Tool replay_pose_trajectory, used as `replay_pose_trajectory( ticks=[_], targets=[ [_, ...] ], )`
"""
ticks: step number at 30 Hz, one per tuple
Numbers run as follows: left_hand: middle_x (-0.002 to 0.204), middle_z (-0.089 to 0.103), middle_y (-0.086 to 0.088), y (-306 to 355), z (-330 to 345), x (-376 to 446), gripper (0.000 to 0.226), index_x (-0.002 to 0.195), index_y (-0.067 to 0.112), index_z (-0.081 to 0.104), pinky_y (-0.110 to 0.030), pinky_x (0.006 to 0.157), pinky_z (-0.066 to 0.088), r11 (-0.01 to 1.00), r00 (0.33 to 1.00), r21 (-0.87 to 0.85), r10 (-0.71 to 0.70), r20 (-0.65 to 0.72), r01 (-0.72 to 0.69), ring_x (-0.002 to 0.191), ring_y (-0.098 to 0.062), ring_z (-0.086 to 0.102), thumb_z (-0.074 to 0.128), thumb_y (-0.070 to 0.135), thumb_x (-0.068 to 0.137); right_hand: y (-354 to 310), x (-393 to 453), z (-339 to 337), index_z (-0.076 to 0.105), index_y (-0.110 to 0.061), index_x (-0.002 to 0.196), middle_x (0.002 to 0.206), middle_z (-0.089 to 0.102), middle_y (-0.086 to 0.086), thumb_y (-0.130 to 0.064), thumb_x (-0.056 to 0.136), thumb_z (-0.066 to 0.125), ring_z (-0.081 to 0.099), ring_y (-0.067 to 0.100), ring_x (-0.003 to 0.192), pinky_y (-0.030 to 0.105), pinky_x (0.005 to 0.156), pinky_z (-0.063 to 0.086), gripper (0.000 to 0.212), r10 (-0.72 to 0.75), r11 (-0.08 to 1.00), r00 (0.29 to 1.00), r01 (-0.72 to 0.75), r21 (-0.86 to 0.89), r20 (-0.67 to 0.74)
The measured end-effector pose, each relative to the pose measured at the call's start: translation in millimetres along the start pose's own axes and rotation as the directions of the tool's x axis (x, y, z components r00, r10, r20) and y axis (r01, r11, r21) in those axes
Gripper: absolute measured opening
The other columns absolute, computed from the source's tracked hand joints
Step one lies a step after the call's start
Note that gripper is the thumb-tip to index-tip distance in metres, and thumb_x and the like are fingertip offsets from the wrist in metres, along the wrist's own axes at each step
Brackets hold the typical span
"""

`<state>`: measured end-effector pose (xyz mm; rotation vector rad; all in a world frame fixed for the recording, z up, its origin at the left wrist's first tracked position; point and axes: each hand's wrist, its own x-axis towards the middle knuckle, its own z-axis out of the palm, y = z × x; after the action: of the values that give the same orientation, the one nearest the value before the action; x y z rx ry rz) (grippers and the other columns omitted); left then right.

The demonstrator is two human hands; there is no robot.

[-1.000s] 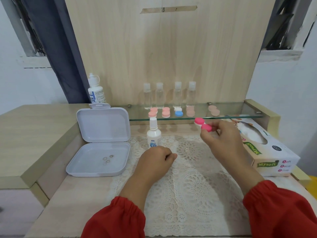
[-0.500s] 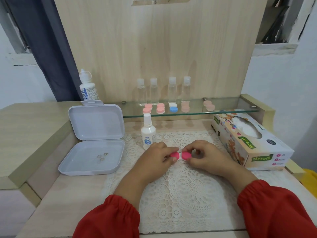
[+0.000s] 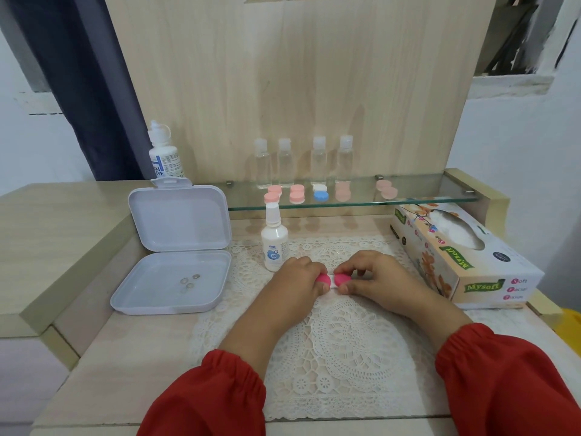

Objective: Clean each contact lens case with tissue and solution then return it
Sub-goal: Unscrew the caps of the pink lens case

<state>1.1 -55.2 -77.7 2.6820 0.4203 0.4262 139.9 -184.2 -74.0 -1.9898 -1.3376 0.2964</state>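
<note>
Since a second ago I've brought the pink contact lens case (image 3: 332, 280) down from beside the glass shelf (image 3: 424, 201) onto the lace mat (image 3: 345, 341); the hold matches the last frame. My left hand (image 3: 298, 283) has its fingers clamped on the case's left cap, my right hand (image 3: 371, 278) clamped on the right cap. Relative to the mat: the small solution bottle (image 3: 274, 243) stands at its far left corner, the open white box (image 3: 176, 247) lies just left of it, the tissue box (image 3: 462, 256) sits along its right edge. More lens cases (image 3: 297, 194) sit on the shelf beyond it.
</note>
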Motion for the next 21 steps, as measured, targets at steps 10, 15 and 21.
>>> replay_pose_trajectory(
  ticks=[10,15,21],
  targets=[
    [0.098,0.053,0.002,0.5,4.4,1.6,0.031,0.106,0.015,0.057,-0.027,0.080,0.040,0.993,0.996,0.093,-0.069,-0.059,0.075,0.096,-0.015,0.045,0.053,0.043,0.094,0.6,-1.1,2.3,0.075,-0.027,0.099,0.095,0.065,-0.007,-0.034,0.073,0.081,0.054,0.007,0.092,0.020,0.081,0.043,0.028,-0.024,1.000,1.000,0.024,-0.017,0.002],
    [0.087,0.052,0.007,-5.1,-7.8,-5.8,0.042,0.135,0.029,0.051,-0.020,0.074,0.040,0.962,0.993,-0.249,-0.097,0.070,0.111,0.081,-0.007,0.050,0.058,0.031,0.094,3.2,-1.3,2.8,0.074,-0.027,0.103,0.096,0.065,-0.006,-0.031,0.076,0.079,0.054,0.010,0.094,0.024,0.085,0.044,0.028,-0.039,0.999,0.999,0.039,-0.033,0.009],
    [0.079,0.048,0.012,-1.4,-4.5,-3.7,0.026,0.104,0.020,0.063,-0.020,0.062,0.035,0.971,0.989,-0.195,-0.145,-0.008,0.140,0.070,-0.003,0.045,0.068,0.037,0.085,5.3,-1.2,3.0,0.074,-0.029,0.102,0.097,0.064,-0.010,-0.029,0.077,0.079,0.052,0.005,0.096,0.022,0.085,0.043,0.026,-0.055,0.998,0.998,0.055,-0.025,0.015]
  ],
)
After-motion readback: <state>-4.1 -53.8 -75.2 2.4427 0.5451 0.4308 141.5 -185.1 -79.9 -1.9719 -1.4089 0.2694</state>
